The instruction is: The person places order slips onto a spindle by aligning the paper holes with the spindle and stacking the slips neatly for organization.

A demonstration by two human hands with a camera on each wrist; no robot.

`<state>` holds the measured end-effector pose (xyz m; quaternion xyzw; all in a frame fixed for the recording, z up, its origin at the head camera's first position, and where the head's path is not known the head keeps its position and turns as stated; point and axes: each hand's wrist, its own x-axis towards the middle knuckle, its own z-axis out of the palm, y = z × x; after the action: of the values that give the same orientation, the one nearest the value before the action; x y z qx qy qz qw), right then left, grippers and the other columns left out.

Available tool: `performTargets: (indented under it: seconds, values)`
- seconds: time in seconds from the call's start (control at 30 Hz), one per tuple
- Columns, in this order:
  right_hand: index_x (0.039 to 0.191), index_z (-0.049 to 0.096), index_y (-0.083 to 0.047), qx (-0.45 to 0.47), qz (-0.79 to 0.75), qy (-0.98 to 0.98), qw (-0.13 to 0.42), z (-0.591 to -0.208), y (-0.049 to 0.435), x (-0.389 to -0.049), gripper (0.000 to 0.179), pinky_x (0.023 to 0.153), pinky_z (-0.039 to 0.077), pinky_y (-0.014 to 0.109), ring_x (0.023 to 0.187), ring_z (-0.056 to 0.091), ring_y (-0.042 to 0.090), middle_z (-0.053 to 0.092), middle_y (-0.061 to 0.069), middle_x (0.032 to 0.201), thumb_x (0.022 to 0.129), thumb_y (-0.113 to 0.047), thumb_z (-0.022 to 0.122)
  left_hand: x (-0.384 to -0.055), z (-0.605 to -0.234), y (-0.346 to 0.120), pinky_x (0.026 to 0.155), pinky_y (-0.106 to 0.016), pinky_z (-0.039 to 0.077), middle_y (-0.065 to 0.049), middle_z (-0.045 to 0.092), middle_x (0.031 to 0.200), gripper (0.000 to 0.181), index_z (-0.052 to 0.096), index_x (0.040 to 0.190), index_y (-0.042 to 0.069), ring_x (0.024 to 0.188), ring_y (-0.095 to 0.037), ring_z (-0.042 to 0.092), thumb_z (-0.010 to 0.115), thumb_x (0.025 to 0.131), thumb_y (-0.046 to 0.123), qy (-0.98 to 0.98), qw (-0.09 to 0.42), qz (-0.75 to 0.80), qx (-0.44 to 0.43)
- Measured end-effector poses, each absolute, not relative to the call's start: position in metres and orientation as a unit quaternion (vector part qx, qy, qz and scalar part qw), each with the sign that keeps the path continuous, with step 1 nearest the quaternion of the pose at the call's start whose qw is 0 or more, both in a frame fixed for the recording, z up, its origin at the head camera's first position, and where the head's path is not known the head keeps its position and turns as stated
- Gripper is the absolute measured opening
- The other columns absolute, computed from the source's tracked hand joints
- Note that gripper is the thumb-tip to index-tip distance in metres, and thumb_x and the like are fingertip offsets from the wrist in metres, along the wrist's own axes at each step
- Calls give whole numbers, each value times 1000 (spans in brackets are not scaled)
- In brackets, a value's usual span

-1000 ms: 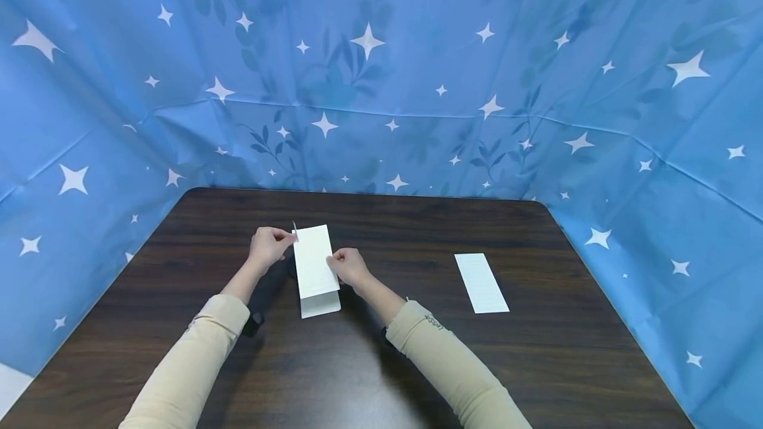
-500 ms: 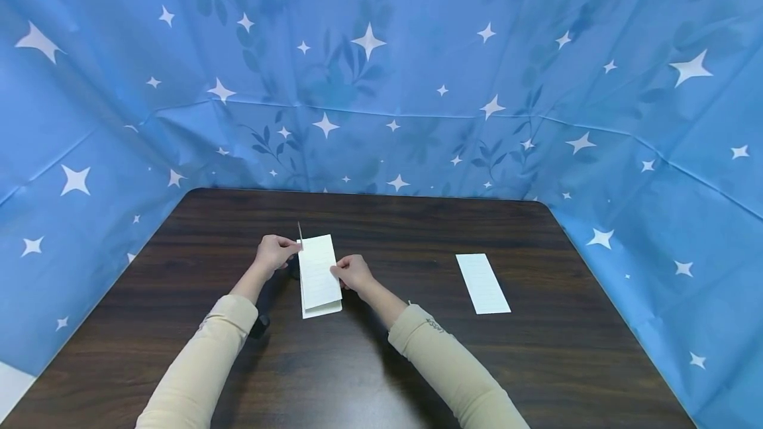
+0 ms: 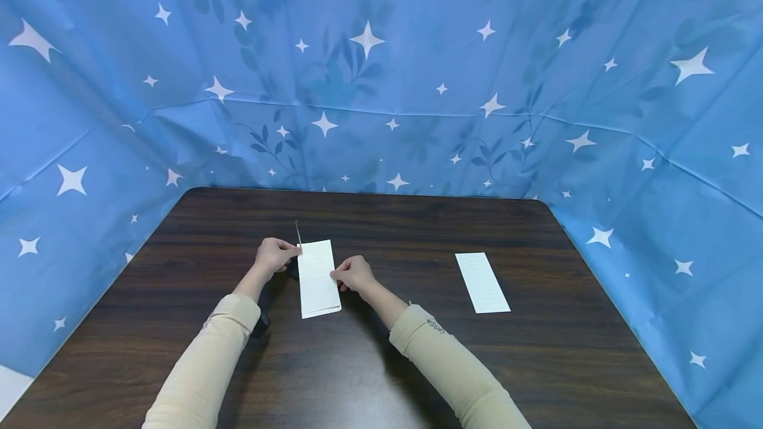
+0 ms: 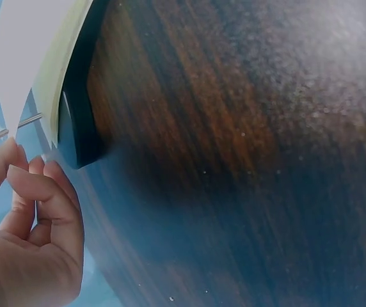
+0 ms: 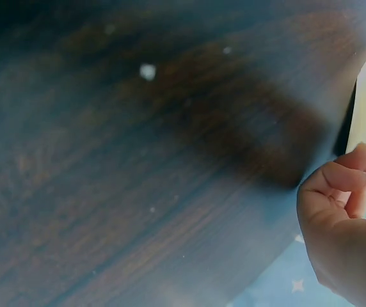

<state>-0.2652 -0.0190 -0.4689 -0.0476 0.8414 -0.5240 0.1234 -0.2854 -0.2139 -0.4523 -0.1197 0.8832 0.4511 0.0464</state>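
In the head view a white paper slip (image 3: 318,280) lies over other sheets left of the table's middle. My left hand (image 3: 273,255) pinches its far left corner between thumb and finger. Right beside those fingertips a thin metal spike (image 3: 297,232) stands up at the slip's corner. The left wrist view shows the slip's white corner at the spike, with pale yellowish sheets (image 4: 54,83) lower down and a dark base (image 4: 75,131) under them. On the slip's right edge my right hand (image 3: 354,275) pinches with thumb and forefinger.
Another white slip (image 3: 483,283) lies flat on the dark wooden table (image 3: 405,363), right of my right hand. A blue star-patterned cloth (image 3: 417,71) hangs behind the table and along its sides.
The upper slip has come down toward me over the sheets below, narrowing the gap at the near end. More of the spike shows above it. Both hands moved slightly nearer with the slip.
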Motion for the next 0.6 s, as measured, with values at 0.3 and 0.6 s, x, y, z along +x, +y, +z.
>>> performTargets:
  seconds: [0.3, 0.6]
  values:
    - [76, 69, 5, -61, -474, 868, 132, -470, -16, -268, 15, 40, 31, 17, 44, 44, 9, 52, 0, 56, 84, -6, 64, -285, -453, -209, 52, -22, 44, -16, 65, 88, 28, 69, 96, -7, 65, -15, 51, 65, 88, 19, 907, 34, 409, -90]
    - [50, 56, -4, -70, -415, 895, 150, -464, -20, -264, 36, 43, 32, 20, 43, 40, 11, 44, -3, 44, 85, -6, 62, -283, -459, -207, 53, -26, 40, -18, 68, 86, 26, 72, 89, -6, 67, -21, 53, 63, 89, 19, 933, 29, 351, -73]
